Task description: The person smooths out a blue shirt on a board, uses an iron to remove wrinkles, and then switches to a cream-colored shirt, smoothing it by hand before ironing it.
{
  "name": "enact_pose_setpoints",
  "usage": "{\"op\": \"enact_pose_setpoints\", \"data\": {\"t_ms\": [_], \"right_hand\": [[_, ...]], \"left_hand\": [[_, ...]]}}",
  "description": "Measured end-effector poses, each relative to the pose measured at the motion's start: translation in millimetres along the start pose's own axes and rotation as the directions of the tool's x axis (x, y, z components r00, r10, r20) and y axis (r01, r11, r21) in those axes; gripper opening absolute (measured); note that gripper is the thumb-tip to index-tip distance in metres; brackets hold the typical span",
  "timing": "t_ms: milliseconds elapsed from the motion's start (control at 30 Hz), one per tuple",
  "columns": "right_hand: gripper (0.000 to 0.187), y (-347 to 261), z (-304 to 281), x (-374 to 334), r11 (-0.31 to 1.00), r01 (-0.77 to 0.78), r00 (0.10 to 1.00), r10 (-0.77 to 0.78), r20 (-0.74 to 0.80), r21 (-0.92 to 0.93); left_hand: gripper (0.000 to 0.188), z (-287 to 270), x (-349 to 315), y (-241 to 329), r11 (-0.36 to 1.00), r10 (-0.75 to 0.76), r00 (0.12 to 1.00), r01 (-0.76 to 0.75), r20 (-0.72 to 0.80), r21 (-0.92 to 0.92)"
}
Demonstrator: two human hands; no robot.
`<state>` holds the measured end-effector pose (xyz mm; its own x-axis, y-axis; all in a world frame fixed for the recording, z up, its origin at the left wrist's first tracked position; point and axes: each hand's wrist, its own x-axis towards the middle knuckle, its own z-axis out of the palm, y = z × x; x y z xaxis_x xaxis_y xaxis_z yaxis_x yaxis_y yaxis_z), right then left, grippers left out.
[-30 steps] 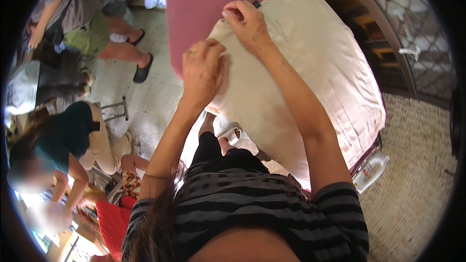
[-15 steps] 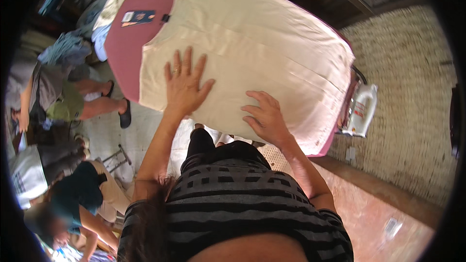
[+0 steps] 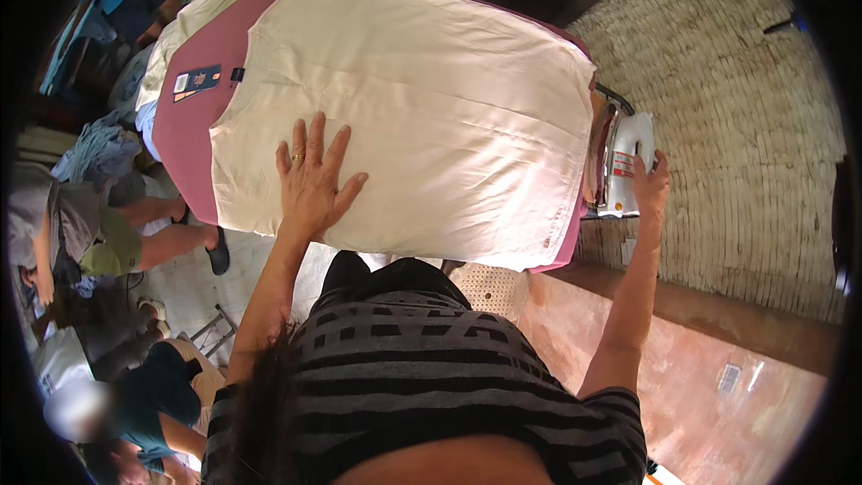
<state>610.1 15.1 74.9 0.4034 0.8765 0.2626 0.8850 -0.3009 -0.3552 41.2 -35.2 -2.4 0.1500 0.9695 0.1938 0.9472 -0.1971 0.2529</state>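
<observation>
A cream sleeveless garment (image 3: 404, 126) lies spread over an ironing board with a maroon cover (image 3: 193, 139). My left hand (image 3: 314, 180) rests flat on its near left part, fingers spread, a ring on one finger. Off the board's right end stands a white clothes iron (image 3: 621, 171) on its rest. My right hand (image 3: 654, 184) is at the iron's handle, thumb and fingers curled about its near end. A small dark neck label (image 3: 237, 74) shows at the garment's left edge, and a dark paper tag (image 3: 196, 81) lies on the maroon cover.
More folded cloth (image 3: 166, 58) hangs over the board's far left end. Blue clothes (image 3: 94, 148) are heaped at the left. Other people stand and bend at the left, one in a dark green shirt (image 3: 162, 395). A woven wall (image 3: 718, 81) rises on the right.
My right hand has left the garment and moved right to the iron's handle. My left hand stays flat on the garment. The whole view has shifted, with the board now further left.
</observation>
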Motion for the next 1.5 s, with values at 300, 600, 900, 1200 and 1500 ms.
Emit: {"op": "enact_pose_setpoints", "data": {"t_ms": [300,600,900,1200,1500], "right_hand": [[0.031,5,-28,7,0.853,-0.276,0.951,0.176,0.253,0.442],[0.031,-186,-77,-95,0.841,-0.238,0.917,0.030,0.397,0.486],[0.032,-336,43,-158,0.872,-0.036,0.795,-0.271,0.543,0.488],[0.032,-390,88,-134,0.845,0.024,0.869,-0.281,0.407,0.534],[0.035,-384,92,-126,0.861,0.029,0.870,-0.271,0.412,0.507]], "left_hand": [[0.073,-1,4,-3,0.999,0.024,1.000,-0.025,-0.009,-0.045],[0.064,3,36,-20,0.989,0.108,0.987,-0.119,-0.121,-0.090],[0.060,11,57,-76,0.998,0.014,0.989,-0.022,-0.150,-0.051],[0.058,-3,58,-83,0.997,0.005,0.994,-0.013,-0.113,-0.071],[0.058,-3,58,-78,0.995,0.002,0.990,-0.016,-0.139,-0.096]]}}
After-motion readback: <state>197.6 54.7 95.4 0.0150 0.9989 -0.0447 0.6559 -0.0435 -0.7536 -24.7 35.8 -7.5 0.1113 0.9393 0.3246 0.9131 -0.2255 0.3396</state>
